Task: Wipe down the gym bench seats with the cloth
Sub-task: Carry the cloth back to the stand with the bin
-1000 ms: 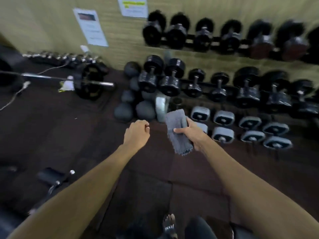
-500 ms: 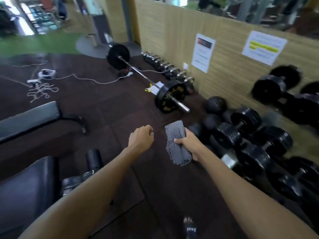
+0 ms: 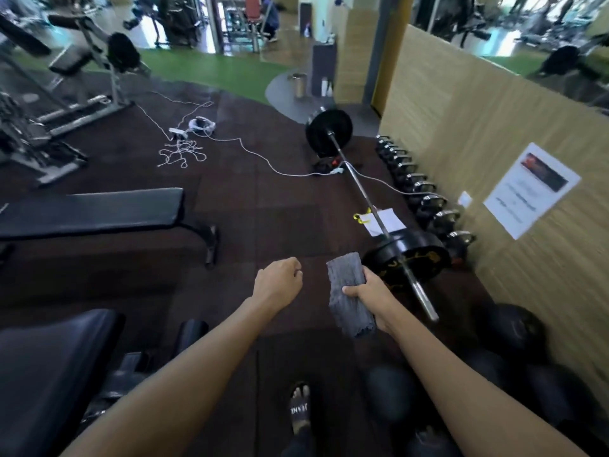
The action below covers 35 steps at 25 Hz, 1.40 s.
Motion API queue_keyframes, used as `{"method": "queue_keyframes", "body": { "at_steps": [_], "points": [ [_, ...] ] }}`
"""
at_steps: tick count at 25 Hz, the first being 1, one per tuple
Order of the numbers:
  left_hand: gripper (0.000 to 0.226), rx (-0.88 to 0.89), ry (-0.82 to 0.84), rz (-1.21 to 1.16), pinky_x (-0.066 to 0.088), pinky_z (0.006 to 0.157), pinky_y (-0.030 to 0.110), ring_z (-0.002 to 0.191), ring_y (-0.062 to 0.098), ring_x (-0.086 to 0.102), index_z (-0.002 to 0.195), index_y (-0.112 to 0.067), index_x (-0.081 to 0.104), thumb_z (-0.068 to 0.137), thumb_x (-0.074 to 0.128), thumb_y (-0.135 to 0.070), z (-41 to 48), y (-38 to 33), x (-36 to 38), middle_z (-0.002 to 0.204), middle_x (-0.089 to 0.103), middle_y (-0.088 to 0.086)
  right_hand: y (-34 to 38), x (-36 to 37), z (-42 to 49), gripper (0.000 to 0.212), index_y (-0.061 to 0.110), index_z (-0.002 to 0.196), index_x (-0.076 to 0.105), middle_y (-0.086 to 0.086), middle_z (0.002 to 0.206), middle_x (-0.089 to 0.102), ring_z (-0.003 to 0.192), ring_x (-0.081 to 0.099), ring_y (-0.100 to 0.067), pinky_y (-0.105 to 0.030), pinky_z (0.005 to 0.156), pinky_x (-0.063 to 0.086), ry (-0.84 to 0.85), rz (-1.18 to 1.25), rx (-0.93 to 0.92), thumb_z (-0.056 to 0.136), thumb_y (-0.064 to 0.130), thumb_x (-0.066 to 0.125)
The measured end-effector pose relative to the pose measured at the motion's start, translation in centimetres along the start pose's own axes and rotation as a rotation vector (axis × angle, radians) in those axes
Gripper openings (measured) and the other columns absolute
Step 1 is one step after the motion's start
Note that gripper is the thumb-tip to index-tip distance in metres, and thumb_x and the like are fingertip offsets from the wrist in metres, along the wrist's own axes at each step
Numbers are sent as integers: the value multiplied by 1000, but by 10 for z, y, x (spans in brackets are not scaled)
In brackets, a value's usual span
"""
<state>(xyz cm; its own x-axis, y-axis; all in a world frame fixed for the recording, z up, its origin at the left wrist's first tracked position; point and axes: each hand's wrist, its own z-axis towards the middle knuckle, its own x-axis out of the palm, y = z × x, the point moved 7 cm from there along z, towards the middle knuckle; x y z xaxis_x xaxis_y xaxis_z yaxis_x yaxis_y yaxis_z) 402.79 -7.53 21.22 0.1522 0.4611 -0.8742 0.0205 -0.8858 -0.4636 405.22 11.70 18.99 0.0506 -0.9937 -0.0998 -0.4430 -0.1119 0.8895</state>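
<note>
Apparently pre-wipe: right hand [image 3: 372,291] grip closed on folded cloth [image 3: 346,275], mid-air, clear of both benches; left hand [image 3: 278,283] fisted, empty. To do, by looks: near bench [image 3: 49,357], far bench [image 3: 92,209].

floor: dark rubber floor [image 3: 280,209] | right: wood-slat wall [image 3: 461,127], paper notice [image 3: 530,189] | beyond: green turf [image 3: 214,70] | barbell [image 3: 328,130] on floor

cloth [image 3: 349,301]: I see dark grey, with a fine ribbed weave.
flat bench [image 3: 92,209]: black pad.
near seat [image 3: 49,374]: black, with a bluish sheen on my feed.
floor [image 3: 263,199]: dark brown squares.
turf [image 3: 204,67]: green.
wall [image 3: 461,127]: tan, finely lined.
barbell plate [image 3: 425,255]: black; I make out yellow markings.
notice [image 3: 530,192]: white, with a dark header.
sandal [image 3: 299,409]: black strap, white letters.
</note>
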Motion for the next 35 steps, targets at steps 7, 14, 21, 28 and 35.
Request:
{"method": "queue_keyframes", "body": {
  "at_steps": [7, 14, 21, 28, 35],
  "points": [
    [28, -59, -37, -26, 49, 92, 38, 104, 24, 63, 117, -18, 63, 98, 43, -22, 254, 14, -61, 114, 70, 0, 131, 12, 243, 37, 14, 121, 54, -6, 108, 66, 93, 64, -18, -29, 74, 53, 37, -15, -33, 92, -8, 57],
    [30, -100, -4, 21, 46, 93, 36, 109, 25, 62, 121, -21, 62, 98, 43, -24, 521, 28, -87, 116, 69, -1, 235, 15, 499, 40, 14, 124, 52, -5, 107, 64, 90, 62, -14, -23, 68, 50, 66, -14, -28, 92, -8, 57],
    [29, -217, -86, -45, 47, 96, 39, 110, 26, 62, 118, -23, 64, 95, 45, -25, 804, 72, -157, 115, 70, -1, 377, 50, 779, 41, 13, 128, 52, -9, 119, 65, 102, 64, -24, -35, 83, 54, 147, -98, -46, 92, -5, 56],
    [29, -280, -113, -76, 48, 93, 38, 109, 26, 63, 118, -23, 63, 95, 45, -26, 1054, 170, -239, 114, 71, -1, 506, 147, 1018, 35, 14, 125, 50, -8, 115, 64, 97, 64, -22, -29, 74, 53, 226, -167, -17, 95, -4, 55],
    [29, -223, -67, -44, 49, 92, 39, 110, 28, 63, 117, -22, 64, 95, 46, -25, 1327, 276, -335, 116, 70, 1, 631, 256, 1262, 36, 12, 124, 52, -4, 108, 65, 92, 64, -16, -26, 73, 52, 183, -111, 3, 93, -5, 56]
  ]
}}
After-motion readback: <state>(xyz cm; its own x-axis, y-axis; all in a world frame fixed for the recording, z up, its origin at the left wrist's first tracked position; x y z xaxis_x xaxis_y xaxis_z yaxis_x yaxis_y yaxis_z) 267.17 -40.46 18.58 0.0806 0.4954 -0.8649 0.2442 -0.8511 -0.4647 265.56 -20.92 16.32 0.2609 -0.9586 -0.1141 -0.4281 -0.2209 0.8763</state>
